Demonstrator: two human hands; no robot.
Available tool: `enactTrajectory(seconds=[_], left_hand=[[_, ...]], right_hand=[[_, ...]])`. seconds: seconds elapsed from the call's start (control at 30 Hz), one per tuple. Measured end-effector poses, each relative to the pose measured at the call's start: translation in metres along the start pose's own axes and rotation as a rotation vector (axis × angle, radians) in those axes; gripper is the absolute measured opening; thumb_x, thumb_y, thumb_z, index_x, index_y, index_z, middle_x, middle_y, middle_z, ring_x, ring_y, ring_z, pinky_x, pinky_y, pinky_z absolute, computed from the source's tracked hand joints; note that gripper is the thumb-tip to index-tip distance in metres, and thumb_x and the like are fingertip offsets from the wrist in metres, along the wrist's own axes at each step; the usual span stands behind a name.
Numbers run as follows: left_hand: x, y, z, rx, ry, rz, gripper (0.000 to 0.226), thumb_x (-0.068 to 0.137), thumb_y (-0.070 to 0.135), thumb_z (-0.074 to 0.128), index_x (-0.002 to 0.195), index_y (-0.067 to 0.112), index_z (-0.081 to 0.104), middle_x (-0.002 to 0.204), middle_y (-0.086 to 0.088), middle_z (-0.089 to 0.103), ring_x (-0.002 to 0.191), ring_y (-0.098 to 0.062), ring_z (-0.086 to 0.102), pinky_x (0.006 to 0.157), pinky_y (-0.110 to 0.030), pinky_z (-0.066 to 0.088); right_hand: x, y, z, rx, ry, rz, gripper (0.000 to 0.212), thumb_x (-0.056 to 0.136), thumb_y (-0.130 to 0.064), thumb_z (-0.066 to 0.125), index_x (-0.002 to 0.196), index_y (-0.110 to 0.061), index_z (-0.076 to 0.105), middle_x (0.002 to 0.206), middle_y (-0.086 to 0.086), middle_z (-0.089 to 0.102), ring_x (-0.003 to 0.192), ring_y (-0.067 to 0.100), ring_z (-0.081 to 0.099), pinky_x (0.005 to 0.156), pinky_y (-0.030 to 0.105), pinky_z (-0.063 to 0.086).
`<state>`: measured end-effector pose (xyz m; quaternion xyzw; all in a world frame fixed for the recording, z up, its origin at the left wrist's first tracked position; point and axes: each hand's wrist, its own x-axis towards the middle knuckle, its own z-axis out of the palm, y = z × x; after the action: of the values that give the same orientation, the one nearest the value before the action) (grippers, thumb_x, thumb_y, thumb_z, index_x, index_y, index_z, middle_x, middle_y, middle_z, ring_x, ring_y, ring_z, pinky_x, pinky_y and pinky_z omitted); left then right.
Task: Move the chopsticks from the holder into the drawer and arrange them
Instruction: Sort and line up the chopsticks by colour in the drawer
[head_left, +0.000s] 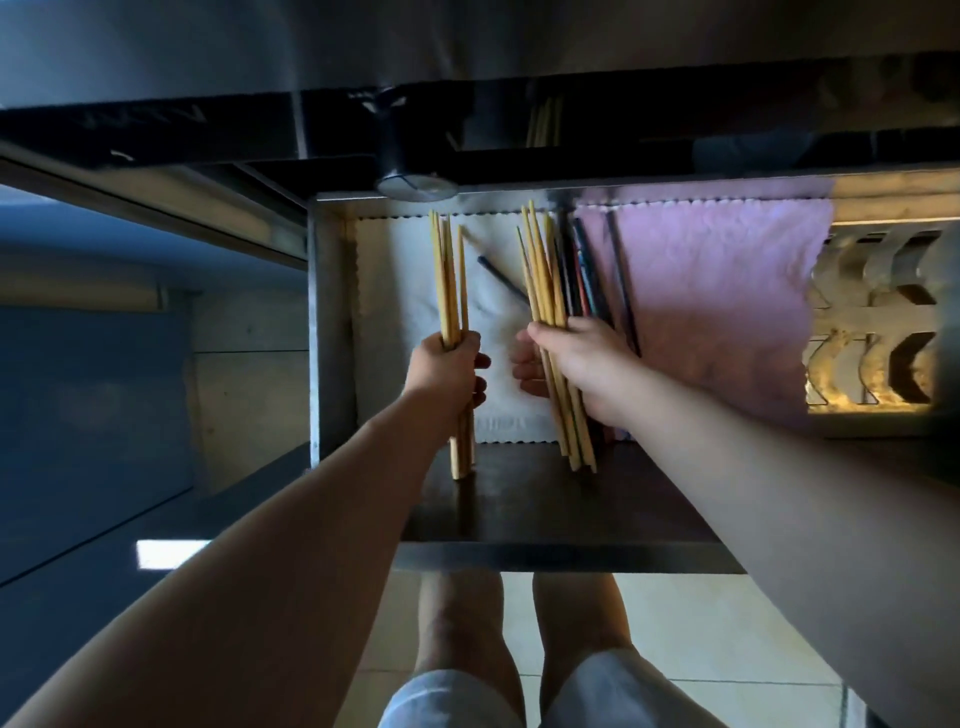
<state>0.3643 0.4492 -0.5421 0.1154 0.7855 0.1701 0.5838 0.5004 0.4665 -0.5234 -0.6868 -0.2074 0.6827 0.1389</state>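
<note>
The left hand (449, 364) is closed around a small bundle of pale yellow wooden chopsticks (451, 291). It holds them near their middle, with the thin tips pointing away from the person. The thick ends reach back over the dark front edge of the open metal drawer (326, 312).

The right hand (576, 371) grips a second, bigger bundle of the same pale wooden chopsticks (543, 280). This bundle is a little fanned out and leans slightly to the left. Both bundles are above the drawer, near each other but not touching.

Inside the drawer, a white cloth with a wavy edge (395, 291) covers the left part of the bottom and a pink cloth (717, 291) covers the right part. Several dark chopsticks (589, 280) lie where the two cloths meet, just beside the right hand's bundle. One single dark chopstick (500, 280) lies slanted on the white cloth, between the two bundles.

Below the drawer, the person's bare legs and a pale tiled floor (701, 623) are visible.
</note>
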Motion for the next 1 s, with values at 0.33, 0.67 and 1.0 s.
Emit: enactTrajectory(seconds=[0.33, 0.67, 1.0], left_hand=[[0.035, -0.006, -0.062, 0.089, 0.007, -0.027, 0.024, 0.096, 0.016, 0.060, 0.120, 0.013, 0.062, 0.100, -0.007, 0.071, 0.089, -0.024, 0.071, 0.074, -0.036, 0.060], [0.041, -0.007, -0.073, 0.276, 0.135, -0.035, 0.052, 0.092, 0.007, 0.057, 0.142, 0.011, 0.045, 0.132, -0.011, 0.057, 0.123, -0.033, 0.054, 0.101, -0.039, 0.048], [0.025, -0.004, -0.064, 0.812, 0.074, 0.159, 0.087, 0.091, 0.012, 0.056, 0.156, 0.020, -0.002, 0.164, -0.005, 0.000, 0.146, -0.031, 0.017, 0.113, -0.044, 0.029]], right_hand=[[0.032, -0.005, 0.085, -0.095, 0.060, 0.145, 0.027, 0.097, -0.017, 0.056, 0.122, -0.008, 0.057, 0.106, 0.004, 0.059, 0.069, 0.010, 0.053, 0.043, 0.009, 0.042], [0.044, 0.001, 0.116, -0.278, 0.151, 0.075, 0.044, 0.092, -0.016, 0.062, 0.134, -0.006, 0.050, 0.126, 0.013, 0.060, 0.111, 0.026, 0.058, 0.091, 0.033, 0.046], [0.036, 0.010, 0.109, -0.475, 0.389, -0.069, 0.030, 0.089, -0.021, 0.057, 0.117, -0.026, 0.064, 0.123, -0.002, 0.062, 0.113, 0.019, 0.059, 0.089, 0.033, 0.052]])
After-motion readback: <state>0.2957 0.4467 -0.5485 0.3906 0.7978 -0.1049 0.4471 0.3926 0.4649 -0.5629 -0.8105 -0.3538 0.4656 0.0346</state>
